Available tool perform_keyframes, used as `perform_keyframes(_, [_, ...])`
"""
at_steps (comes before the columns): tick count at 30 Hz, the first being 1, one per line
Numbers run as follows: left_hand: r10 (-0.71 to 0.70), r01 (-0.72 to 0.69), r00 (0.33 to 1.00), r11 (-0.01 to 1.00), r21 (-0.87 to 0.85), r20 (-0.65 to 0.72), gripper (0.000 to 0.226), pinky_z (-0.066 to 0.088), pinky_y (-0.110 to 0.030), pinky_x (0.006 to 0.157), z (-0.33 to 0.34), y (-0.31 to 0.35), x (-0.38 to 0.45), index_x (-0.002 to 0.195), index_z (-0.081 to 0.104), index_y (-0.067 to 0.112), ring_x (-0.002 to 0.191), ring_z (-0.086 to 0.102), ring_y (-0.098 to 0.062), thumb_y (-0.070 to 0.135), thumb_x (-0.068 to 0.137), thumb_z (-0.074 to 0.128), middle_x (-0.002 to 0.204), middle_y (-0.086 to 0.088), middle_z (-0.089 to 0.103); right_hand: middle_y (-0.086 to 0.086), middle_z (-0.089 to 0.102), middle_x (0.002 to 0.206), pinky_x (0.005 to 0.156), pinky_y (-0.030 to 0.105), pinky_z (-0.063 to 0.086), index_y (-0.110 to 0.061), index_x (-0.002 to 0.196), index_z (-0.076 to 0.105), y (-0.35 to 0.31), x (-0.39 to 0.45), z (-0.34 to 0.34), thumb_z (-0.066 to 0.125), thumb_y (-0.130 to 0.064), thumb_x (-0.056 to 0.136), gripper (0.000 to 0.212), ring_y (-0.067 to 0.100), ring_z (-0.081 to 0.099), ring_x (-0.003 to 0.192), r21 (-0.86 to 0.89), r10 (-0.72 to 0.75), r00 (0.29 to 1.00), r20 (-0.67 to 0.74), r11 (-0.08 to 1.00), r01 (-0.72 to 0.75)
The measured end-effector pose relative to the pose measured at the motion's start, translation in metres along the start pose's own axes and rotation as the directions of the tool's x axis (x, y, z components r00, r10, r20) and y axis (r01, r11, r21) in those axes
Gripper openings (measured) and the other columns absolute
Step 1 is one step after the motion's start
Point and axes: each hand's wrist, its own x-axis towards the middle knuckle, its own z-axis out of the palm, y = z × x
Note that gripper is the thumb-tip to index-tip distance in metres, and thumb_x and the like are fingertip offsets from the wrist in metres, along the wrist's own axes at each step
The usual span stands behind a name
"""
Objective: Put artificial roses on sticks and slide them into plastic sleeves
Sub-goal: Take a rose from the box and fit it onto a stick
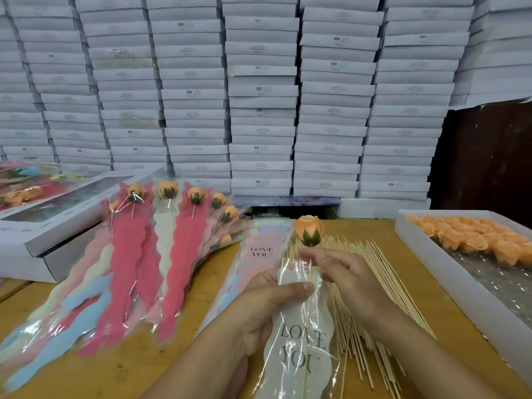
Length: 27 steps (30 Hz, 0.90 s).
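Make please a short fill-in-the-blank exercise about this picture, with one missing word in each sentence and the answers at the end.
1. The rose on the stick is ____ in colour.
2. The white sleeve in the left hand reads "LOVE ____".
3. The right hand pinches the stick just ____ the rose.
4. The loose roses lie in a white ____ on the right.

Answers: orange; YOU; below; box

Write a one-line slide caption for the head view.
Left hand holds a sleeve while right hand feeds in a rose on a stick.
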Motion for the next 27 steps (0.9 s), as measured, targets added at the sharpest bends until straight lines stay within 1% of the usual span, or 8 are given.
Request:
perform_keyframes(2, [-0.014, 0.014, 1.000, 1.000, 0.000, 0.020, 0.013, 0.058, -0.031, 0.066, 0.000, 0.001, -0.001, 0.091, 0.076, 0.003, 0.070, 0.070, -0.027, 0.000, 0.079, 0.075, 0.089, -0.021, 0.072, -0.019, 0.075, 0.098, 0.080, 0.021, 0.049, -0.035, 0.099, 0.074, -0.003, 0.003, -0.002, 0.053, -0.023, 0.100, 0.024, -0.003, 0.067, 0.096, -0.056, -0.048, 0.988, -0.143, 0.998, 0.041])
perform_keyframes(5, [-0.016, 0.015, 1.000, 1.000, 0.015, 0.018, 0.012, 0.058, -0.028, 0.061, 0.000, 0.001, -0.002, 0.074, 0.078, 0.011, 0.067, 0.072, -0.023, 0.000, 0.077, 0.074, 0.083, -0.016, 0.074, -0.002, 0.075, 0.083, 0.065, 0.038, 0.056, -0.037, 0.090, 0.072, -0.009, 0.015, -0.012, 0.054, -0.024, 0.097, 0.023, 0.013, 0.070, 0.074, -0.184, -0.085, 0.918, -0.388, 0.983, 0.014])
perform_keyframes(7, [-0.010, 0.009, 1.000, 1.000, 0.022, 0.030, 0.009, 0.058, -0.027, 0.063, 0.000, 0.001, -0.002, 0.078, 0.077, 0.008, 0.069, 0.072, -0.022, 0.001, 0.075, 0.076, 0.084, -0.016, 0.074, -0.001, 0.073, 0.084, 0.073, 0.044, 0.056, -0.032, 0.100, 0.069, -0.014, 0.027, -0.022, 0.054, -0.029, 0.096, 0.015, 0.013, 0.068, 0.077, -0.192, -0.043, 0.882, -0.469, 0.980, -0.054])
perform_keyframes(12, [-0.039, 0.034, 0.997, 0.997, 0.073, 0.064, 0.036, 0.058, -0.031, 0.072, -0.001, 0.000, -0.002, 0.103, 0.069, -0.008, 0.078, 0.068, -0.028, 0.001, 0.071, 0.083, 0.096, -0.023, 0.069, -0.020, 0.060, 0.118, 0.090, 0.027, 0.048, -0.038, 0.125, 0.057, -0.025, 0.050, -0.029, 0.059, -0.034, 0.097, 0.029, -0.001, 0.059, 0.107, -0.065, 0.062, 0.981, -0.186, 0.995, -0.076])
perform_keyframes(15, [-0.055, 0.051, 0.996, 0.997, 0.061, 0.077, 0.050, 0.055, -0.035, 0.079, 0.001, 0.001, -0.003, 0.113, 0.064, -0.014, 0.084, 0.064, -0.031, 0.005, 0.069, 0.079, 0.102, -0.026, 0.066, -0.010, 0.074, 0.102, 0.074, 0.018, 0.055, -0.030, 0.117, 0.065, -0.026, 0.049, -0.025, 0.060, -0.020, 0.097, 0.023, 0.004, 0.070, 0.090, -0.010, 0.077, 0.996, -0.035, 0.997, -0.078])
perform_keyframes(18, [-0.050, 0.046, 0.995, 0.998, 0.050, 0.081, 0.030, 0.058, -0.031, 0.071, 0.000, 0.001, -0.002, 0.106, 0.070, -0.003, 0.074, 0.069, -0.027, -0.002, 0.077, 0.078, 0.095, -0.022, 0.069, -0.005, 0.077, 0.085, 0.071, 0.022, 0.058, -0.026, 0.102, 0.074, -0.022, 0.042, -0.021, 0.064, -0.011, 0.094, 0.019, 0.015, 0.073, 0.078, -0.065, 0.043, 0.998, -0.040, 0.997, -0.046])
perform_keyframes(22, [-0.037, 0.036, 0.999, 0.998, 0.041, 0.027, 0.014, 0.057, -0.029, 0.067, -0.005, 0.000, 0.001, 0.092, 0.074, 0.003, 0.072, 0.069, -0.025, -0.003, 0.080, 0.075, 0.089, -0.018, 0.072, -0.004, 0.077, 0.085, 0.071, 0.018, 0.054, -0.021, 0.104, 0.076, -0.016, 0.030, -0.013, 0.069, -0.011, 0.091, 0.017, 0.007, 0.072, 0.075, -0.070, 0.022, 1.000, -0.010, 0.997, -0.023])
perform_keyframes(27, [-0.033, 0.033, 0.999, 0.999, 0.001, 0.002, 0.014, 0.057, -0.029, 0.068, -0.005, -0.003, 0.004, 0.082, 0.076, 0.009, 0.072, 0.071, -0.023, -0.002, 0.074, 0.080, 0.085, -0.016, 0.073, -0.002, 0.078, 0.082, 0.065, 0.017, 0.053, -0.020, 0.102, 0.075, -0.013, 0.022, -0.002, 0.069, -0.007, 0.090, 0.018, 0.011, 0.072, 0.067, -0.018, 0.025, 0.999, -0.041, 0.999, -0.026])
